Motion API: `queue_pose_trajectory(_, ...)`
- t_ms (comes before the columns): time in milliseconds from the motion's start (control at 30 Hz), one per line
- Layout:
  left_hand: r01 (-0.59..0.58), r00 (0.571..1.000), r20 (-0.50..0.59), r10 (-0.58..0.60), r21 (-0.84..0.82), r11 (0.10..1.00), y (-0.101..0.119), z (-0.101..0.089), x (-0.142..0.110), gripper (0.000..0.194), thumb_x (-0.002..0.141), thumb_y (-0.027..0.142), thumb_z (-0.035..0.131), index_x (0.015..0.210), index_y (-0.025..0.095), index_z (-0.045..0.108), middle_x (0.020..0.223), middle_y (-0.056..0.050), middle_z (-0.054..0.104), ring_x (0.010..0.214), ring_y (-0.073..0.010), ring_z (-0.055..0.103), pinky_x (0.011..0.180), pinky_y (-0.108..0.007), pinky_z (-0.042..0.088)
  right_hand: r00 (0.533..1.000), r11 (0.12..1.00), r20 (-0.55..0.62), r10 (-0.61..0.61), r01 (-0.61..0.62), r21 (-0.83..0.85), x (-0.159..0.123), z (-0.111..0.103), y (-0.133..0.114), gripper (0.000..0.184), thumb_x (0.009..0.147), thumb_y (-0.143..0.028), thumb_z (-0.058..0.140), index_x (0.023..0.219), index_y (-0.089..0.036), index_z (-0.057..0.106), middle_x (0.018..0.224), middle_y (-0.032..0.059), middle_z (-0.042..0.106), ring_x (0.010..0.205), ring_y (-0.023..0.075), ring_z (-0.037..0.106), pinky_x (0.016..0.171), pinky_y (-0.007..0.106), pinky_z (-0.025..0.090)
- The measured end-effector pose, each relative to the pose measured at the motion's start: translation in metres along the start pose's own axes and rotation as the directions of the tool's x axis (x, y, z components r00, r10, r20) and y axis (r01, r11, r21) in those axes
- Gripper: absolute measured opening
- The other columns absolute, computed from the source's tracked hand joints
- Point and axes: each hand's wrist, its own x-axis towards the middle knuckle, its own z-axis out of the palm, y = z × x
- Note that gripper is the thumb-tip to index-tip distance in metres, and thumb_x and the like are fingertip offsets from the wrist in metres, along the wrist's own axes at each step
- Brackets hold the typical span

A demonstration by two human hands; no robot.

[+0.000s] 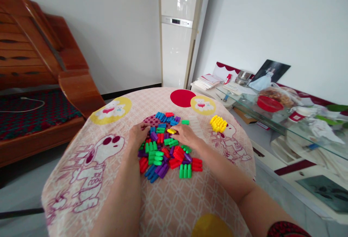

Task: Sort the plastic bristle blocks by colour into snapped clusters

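A heap of plastic building blocks (160,153) in red, green, blue and purple lies on the table; each block looks like short rods joined side by side. My right hand (185,135) reaches in from the right, its fingertips closed on a yellow block (171,131) over the heap. At the heap's left edge rests my left hand (138,134), fingers slightly apart and touching the blocks, with no held block visible. Off to the right, yellow blocks (218,123) sit gathered in a separate group. Behind the heap a dark red perforated surface (151,121) shows.
A patterned cloth (168,208) covers the round table. On the left stands a wooden sofa (78,92). To the right, a glass-topped cabinet (299,131) carries a red bowl (269,103), papers (208,81) and a photo (269,75). A tall white appliance (175,55) stands behind.
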Motion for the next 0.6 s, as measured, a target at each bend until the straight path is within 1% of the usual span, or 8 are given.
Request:
queue_pose_trajectory(100, -0.006, 1.0, 0.002, 0.006, 0.0, 1.0, 0.0, 0.0, 0.0, 0.025, 0.081, 0.025, 0.056, 0.1, 0.017, 0.072, 0.075, -0.002, 0.07, 0.055, -0.0141, 0.064, 0.057, -0.024, 0.055, 0.999, 0.998, 0.024, 0.024, -0.022, -0.062, 0.009, 0.005, -0.008, 0.017, 0.088, -0.027, 0.065, 0.1, -0.019, 0.074, 0.093, 0.0057, 0.072, 0.09, 0.0201, 0.064, 0.078, 0.027, 0.041)
queue_pose_trajectory(167, -0.009, 1.0, -0.002, 0.009, 0.001, 1.0, 0.0, -0.001, -0.001, 0.025, 0.081, 0.026, 0.057, 0.1, 0.017, 0.072, 0.075, -0.002, 0.07, 0.054, -0.0139, 0.064, 0.056, -0.024, 0.054, 0.999, 0.998, 0.027, 0.025, -0.023, -0.063, 0.014, 0.006, -0.011, 0.016, 0.091, -0.025, 0.06, 0.096, -0.02, 0.075, 0.091, 0.0052, 0.073, 0.088, 0.0191, 0.064, 0.076, 0.026, 0.041)
queue_pose_trajectory(233, -0.003, 1.0, -0.004, 0.003, -0.003, 1.0, 0.001, -0.001, -0.002, 0.025, 0.081, 0.025, 0.057, 0.099, 0.018, 0.072, 0.073, -0.001, 0.07, 0.055, -0.014, 0.064, 0.056, -0.023, 0.054, 0.998, 0.997, -0.006, 0.055, -0.056, -0.047, 0.015, 0.004, -0.01, 0.018, 0.092, -0.026, 0.059, 0.095, -0.019, 0.075, 0.09, 0.0055, 0.074, 0.085, 0.018, 0.065, 0.073, 0.025, 0.04)
queue_pose_trajectory(300, 0.002, 1.0, 0.0, -0.002, -0.008, 1.0, 0.002, -0.001, -0.003, 0.024, 0.081, 0.025, 0.057, 0.098, 0.018, 0.072, 0.072, -0.001, 0.07, 0.057, -0.0145, 0.065, 0.056, -0.023, 0.054, 0.99, 0.991, -0.06, 0.13, -0.133, -0.035, 0.013, -0.003, -0.005, 0.02, 0.092, -0.029, 0.06, 0.091, -0.017, 0.076, 0.086, 0.0061, 0.074, 0.079, 0.0169, 0.064, 0.069, 0.025, 0.039)
queue_pose_trajectory(400, 0.002, 1.0, 0.0, -0.002, -0.021, 1.0, 0.003, -0.001, -0.003, 0.025, 0.08, 0.025, 0.057, 0.098, 0.017, 0.072, 0.072, -0.002, 0.07, 0.059, -0.0154, 0.065, 0.057, -0.024, 0.055, 0.961, 0.964, -0.121, 0.247, -0.257, -0.073, 0.003, -0.027, 0.012, 0.026, 0.091, -0.034, 0.061, 0.079, -0.016, 0.076, 0.08, 0.0062, 0.075, 0.071, 0.0155, 0.063, 0.062, 0.024, 0.037)
queue_pose_trajectory(467, 0.003, 1.0, -0.005, -0.003, -0.023, 1.0, 0.003, 0.0, -0.002, 0.026, 0.081, 0.026, 0.057, 0.1, 0.017, 0.073, 0.072, -0.002, 0.07, 0.06, -0.0156, 0.065, 0.058, -0.024, 0.055, 0.938, 0.928, -0.157, 0.309, -0.334, -0.166, -0.006, -0.05, 0.028, 0.028, 0.089, -0.036, 0.062, 0.076, -0.016, 0.076, 0.079, 0.0078, 0.075, 0.072, 0.0161, 0.064, 0.061, 0.024, 0.037)
queue_pose_trajectory(533, 0.007, 1.0, -0.005, -0.007, -0.022, 1.0, 0.001, 0.001, -0.001, 0.027, 0.081, 0.027, 0.057, 0.101, 0.018, 0.073, 0.071, -0.001, 0.07, 0.059, -0.0155, 0.065, 0.058, -0.025, 0.054, 0.898, 0.861, -0.18, 0.401, -0.437, -0.261, -0.015, -0.073, 0.046, 0.028, 0.087, -0.037, 0.062, 0.075, -0.016, 0.077, 0.081, 0.0103, 0.076, 0.076, 0.0179, 0.066, 0.061, 0.024, 0.038)
queue_pose_trajectory(600, 0.015, 1.0, -0.006, -0.016, -0.026, 1.0, 0.001, 0.002, 0.0, 0.027, 0.081, 0.026, 0.057, 0.101, 0.019, 0.073, 0.07, -0.001, 0.07, 0.057, -0.0153, 0.065, 0.058, -0.025, 0.054, 0.837, 0.768, -0.192, 0.513, -0.547, -0.334, -0.023, -0.092, 0.063, 0.026, 0.085, -0.039, 0.064, 0.078, -0.017, 0.077, 0.084, 0.0113, 0.076, 0.079, 0.0194, 0.068, 0.061, 0.024, 0.04)
